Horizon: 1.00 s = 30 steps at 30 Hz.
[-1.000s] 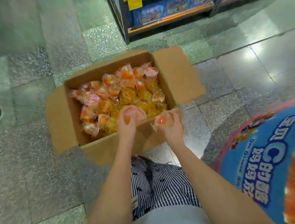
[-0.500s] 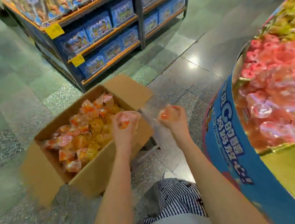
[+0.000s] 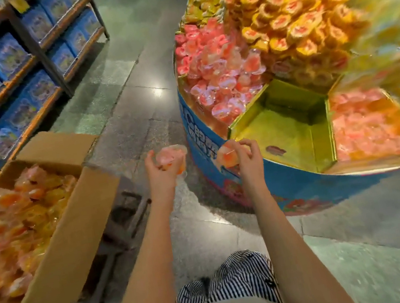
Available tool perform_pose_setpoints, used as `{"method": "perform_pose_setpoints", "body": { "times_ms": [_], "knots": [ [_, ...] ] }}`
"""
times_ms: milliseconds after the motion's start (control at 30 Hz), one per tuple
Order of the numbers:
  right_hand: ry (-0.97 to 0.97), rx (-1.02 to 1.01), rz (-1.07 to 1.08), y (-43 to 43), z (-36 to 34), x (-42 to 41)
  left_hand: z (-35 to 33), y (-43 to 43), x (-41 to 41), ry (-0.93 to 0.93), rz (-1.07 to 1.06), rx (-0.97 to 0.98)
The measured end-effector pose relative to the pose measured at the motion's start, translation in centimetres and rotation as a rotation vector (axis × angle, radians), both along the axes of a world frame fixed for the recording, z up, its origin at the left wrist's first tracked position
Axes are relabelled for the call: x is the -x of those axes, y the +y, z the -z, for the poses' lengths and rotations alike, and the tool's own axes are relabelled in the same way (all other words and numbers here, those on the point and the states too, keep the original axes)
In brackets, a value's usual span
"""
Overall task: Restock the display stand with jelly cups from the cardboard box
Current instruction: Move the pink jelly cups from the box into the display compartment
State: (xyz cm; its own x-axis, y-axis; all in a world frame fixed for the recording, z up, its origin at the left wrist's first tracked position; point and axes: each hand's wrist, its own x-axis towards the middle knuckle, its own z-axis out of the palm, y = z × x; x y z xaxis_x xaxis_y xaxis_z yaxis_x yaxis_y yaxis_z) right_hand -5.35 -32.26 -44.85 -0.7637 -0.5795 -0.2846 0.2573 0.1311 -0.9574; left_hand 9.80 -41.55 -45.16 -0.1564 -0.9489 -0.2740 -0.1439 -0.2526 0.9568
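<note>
Both loaded: left hand [image 3: 160, 170], right hand [image 3: 245, 155] each grip jelly cups | clear rim, drop gently into empty yellow compartment [image 3: 294, 129]

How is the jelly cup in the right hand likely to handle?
Probably light: the right hand holds the jelly cup with just its fingers. Likely slick, given its glossy clear plastic. Apt to tip or roll: cups in the display stand lie jumbled.

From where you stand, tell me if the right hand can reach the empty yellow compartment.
Probably yes: the right hand, gripping a jelly cup, hovers just outside the compartment, whose top is open with nothing in the way.
</note>
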Motion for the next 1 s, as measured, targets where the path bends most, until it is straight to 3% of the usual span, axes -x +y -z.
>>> {"method": "perform_pose_setpoints", "body": {
  "times_ms": [200,400,600,800,1000],
  "knots": [
    [-0.064,0.075,0.166,8.6,-0.8,8.5,-0.1,5.6,11.5,-0.006,0.142,0.020],
    [0.072,-0.053,0.232,18.0,-1.4,20.1,-0.4,15.2,24.9,0.064,0.186,0.034],
    [0.122,-0.100,0.346,26.6,-0.8,30.2,0.0,23.2,35.7,-0.030,0.355,0.057],
    [0.003,-0.205,0.490,29.9,1.2,36.0,1.2,25.1,42.4,-0.090,0.467,0.069],
    [-0.013,-0.291,0.486,27.6,3.9,41.6,3.9,22.9,48.1,-0.127,0.514,0.015]
  ]
}}
